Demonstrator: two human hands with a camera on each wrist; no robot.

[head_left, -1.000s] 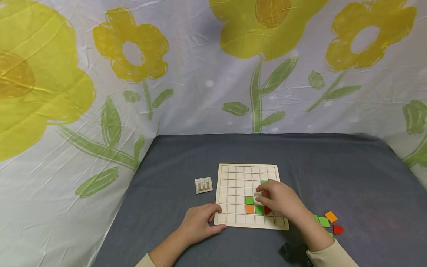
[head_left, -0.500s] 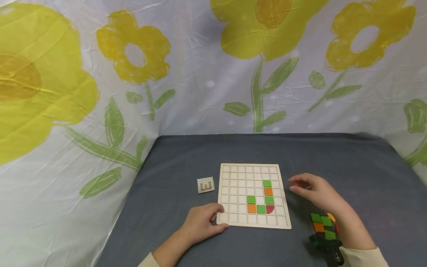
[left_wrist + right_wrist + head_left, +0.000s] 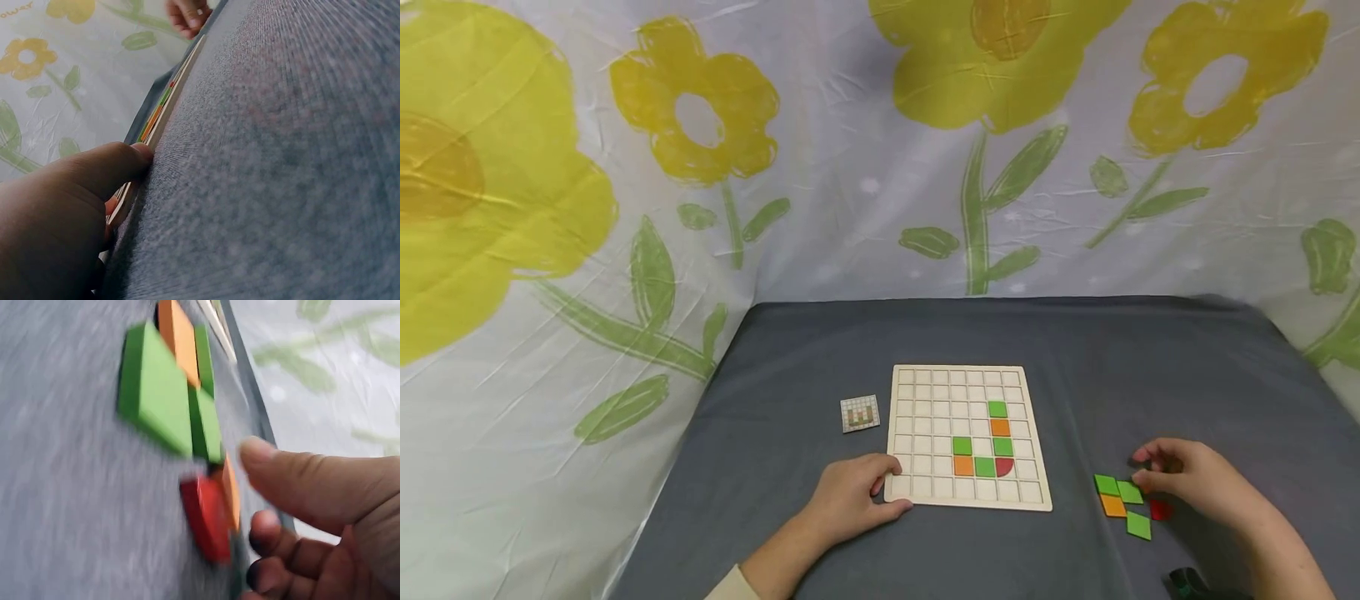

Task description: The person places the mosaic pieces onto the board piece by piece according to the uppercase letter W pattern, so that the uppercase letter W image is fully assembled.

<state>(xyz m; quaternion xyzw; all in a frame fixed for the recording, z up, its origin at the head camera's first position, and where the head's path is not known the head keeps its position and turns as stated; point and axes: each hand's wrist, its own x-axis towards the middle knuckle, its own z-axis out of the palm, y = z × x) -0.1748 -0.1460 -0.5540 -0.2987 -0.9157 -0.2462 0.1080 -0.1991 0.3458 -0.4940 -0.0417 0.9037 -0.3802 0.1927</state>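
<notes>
A pale wooden grid board (image 3: 917, 492) lies on the cloth, with green and orange square tiles and a red rounded tile (image 3: 1004, 467) in its cells. My left hand (image 3: 853, 497) grips the board's near left corner, thumb (image 3: 128, 159) at the front edge and fingers at the left side. To the right, my right hand (image 3: 1202, 483) is over the loose pieces, thumb and fingers apart with nothing between them. Right by its fingertips in the right wrist view are an orange tile (image 3: 232, 494) and a red rounded tile (image 3: 211, 522). Green tiles (image 3: 164, 394) lie beside them.
A small pattern card (image 3: 860, 414) lies left of the board. Another loose orange tile (image 3: 1113, 506) sits among the green ones. A dark object (image 3: 1189, 582) shows under the right forearm. Dark grey cloth (image 3: 820, 342) covers the table, with a flower-printed curtain (image 3: 842, 167) behind.
My right hand has left the board and moved right to the loose pieces. An orange tile now shows in the right column where that hand was. The left hand stays at the corner.
</notes>
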